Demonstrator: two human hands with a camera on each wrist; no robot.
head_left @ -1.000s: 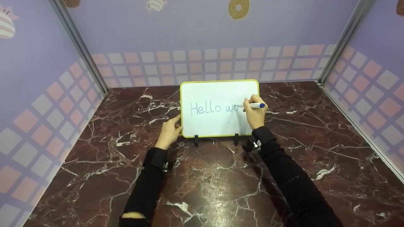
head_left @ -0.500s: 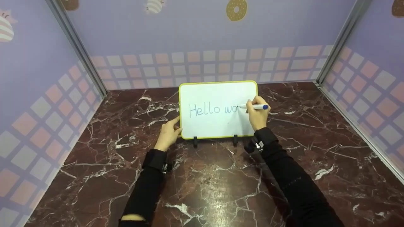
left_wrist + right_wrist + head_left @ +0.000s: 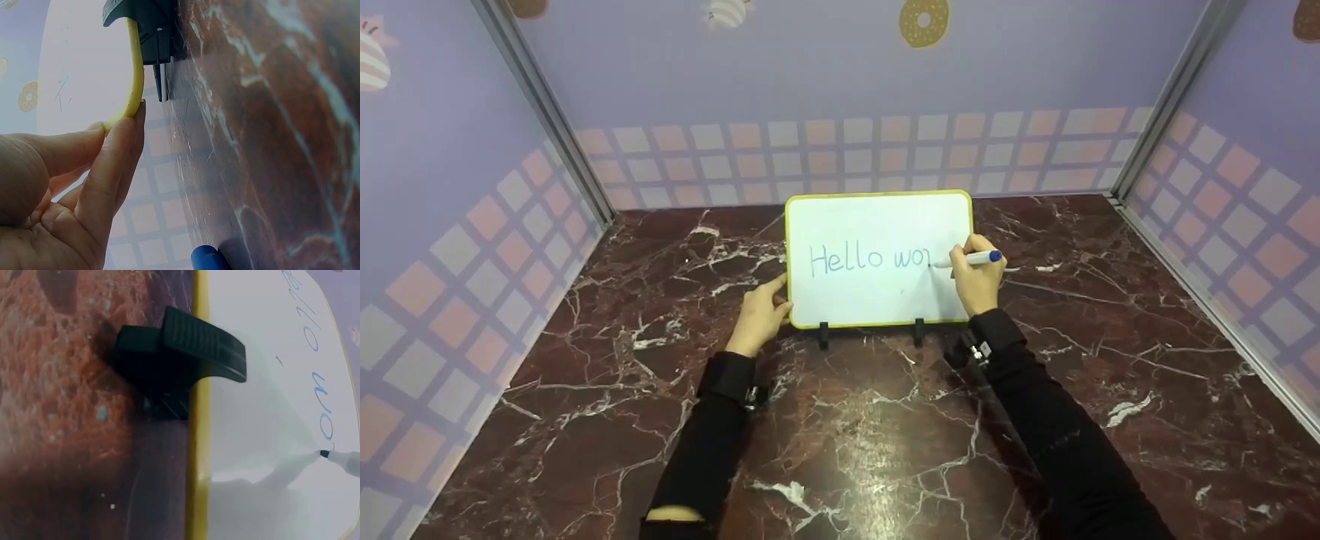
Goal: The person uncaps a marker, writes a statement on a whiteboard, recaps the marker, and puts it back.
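Note:
A small whiteboard (image 3: 855, 300) with a yellow rim stands tilted back, with blue handwriting (image 3: 870, 259) reading "Hello wo" and a further stroke like an "r". At its lower left corner my left hand (image 3: 759, 319) pinches the rim between thumb and fingers, closely seen in the left wrist view (image 3: 84, 180). My right hand (image 3: 979, 277) grips a white marker (image 3: 979, 259) with a blue end. The marker's dark tip (image 3: 324, 453) is at the board just after the "o", in the right wrist view. The right hand's fingers lie outside that view.
Black stand clips (image 3: 823, 335) hold the board's bottom edge; one clip (image 3: 197, 346) fills much of the right wrist view. A blue cylindrical object (image 3: 208, 257) lies on the dark marble table (image 3: 840, 435). Patterned lilac walls (image 3: 840, 90) rise behind and at both sides.
The right hand and marker have moved slightly right and down. A new stroke now follows the "o" on the board. The left hand stays at the corner.

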